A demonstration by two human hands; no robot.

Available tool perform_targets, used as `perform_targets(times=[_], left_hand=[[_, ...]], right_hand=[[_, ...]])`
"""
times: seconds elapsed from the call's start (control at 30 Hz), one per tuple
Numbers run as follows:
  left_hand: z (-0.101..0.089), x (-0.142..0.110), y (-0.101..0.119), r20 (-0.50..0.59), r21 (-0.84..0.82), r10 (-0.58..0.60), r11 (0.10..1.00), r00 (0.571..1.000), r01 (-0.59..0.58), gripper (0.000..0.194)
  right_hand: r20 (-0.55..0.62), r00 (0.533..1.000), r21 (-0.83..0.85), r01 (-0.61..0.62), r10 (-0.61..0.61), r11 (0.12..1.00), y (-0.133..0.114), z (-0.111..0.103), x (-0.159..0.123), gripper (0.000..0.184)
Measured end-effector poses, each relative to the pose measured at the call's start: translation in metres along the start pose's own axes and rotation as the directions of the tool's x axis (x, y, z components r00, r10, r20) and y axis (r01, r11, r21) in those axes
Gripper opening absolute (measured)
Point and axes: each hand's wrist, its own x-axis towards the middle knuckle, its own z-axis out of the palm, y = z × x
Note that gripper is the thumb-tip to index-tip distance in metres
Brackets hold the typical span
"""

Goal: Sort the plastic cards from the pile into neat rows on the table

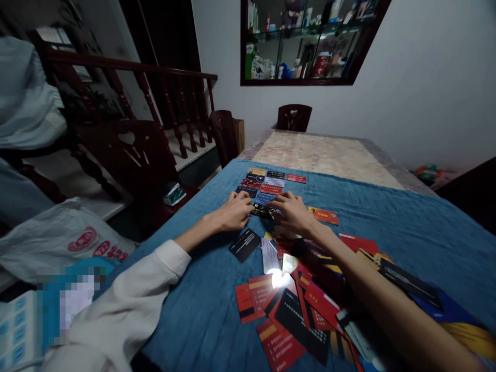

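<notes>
My left hand point(237, 211) reaches over the blue cloth with its fingers curled at the left edge of a black card point(262, 211). From the other side, my right hand point(293, 214) grips the same card near its right end. That card lies at the near end of two columns of cards, among them a blue card point(265, 199), a red card point(270, 189) and a dark card point(248, 191). An orange card point(324, 215) lies right of my right hand. Closer to me, a loose black card point(245, 245) rests below my left hand.
A messy pile of mostly red cards point(281, 345) spreads across the near cloth point(201, 315), partly under my right forearm. Beyond the cloth is the patterned tabletop point(325, 152). Wooden chairs point(294, 118) and a white plastic bag point(58, 240) stand around the table.
</notes>
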Motion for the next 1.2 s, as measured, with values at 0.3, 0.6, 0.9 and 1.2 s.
perform_targets(times=[0.3, 0.6, 0.9, 1.2], left_hand=[[-0.008, -0.044, 0.037, 0.102, 0.004, -0.059, 0.998, 0.993, 0.059, 0.031], [-0.002, -0.057, 0.051, 0.158, -0.028, -0.160, 0.986, 0.974, 0.167, 0.040], [0.000, -0.060, 0.053, 0.173, -0.062, -0.194, 0.976, 0.966, 0.207, 0.038], [0.000, -0.061, 0.032, 0.177, -0.114, -0.173, 0.974, 0.969, 0.195, 0.034]], right_hand=[[0.014, 0.972, 0.149, 0.228, -0.233, 0.962, -0.042, 0.007, -0.016, 0.041], [0.108, 0.954, 0.169, 0.260, -0.280, 0.951, -0.051, 0.016, -0.021, 0.057], [0.113, 0.948, 0.170, 0.275, -0.296, 0.946, -0.053, 0.019, -0.024, 0.053], [0.046, 0.950, 0.219, 0.292, -0.308, 0.931, -0.050, 0.023, -0.026, 0.046]])
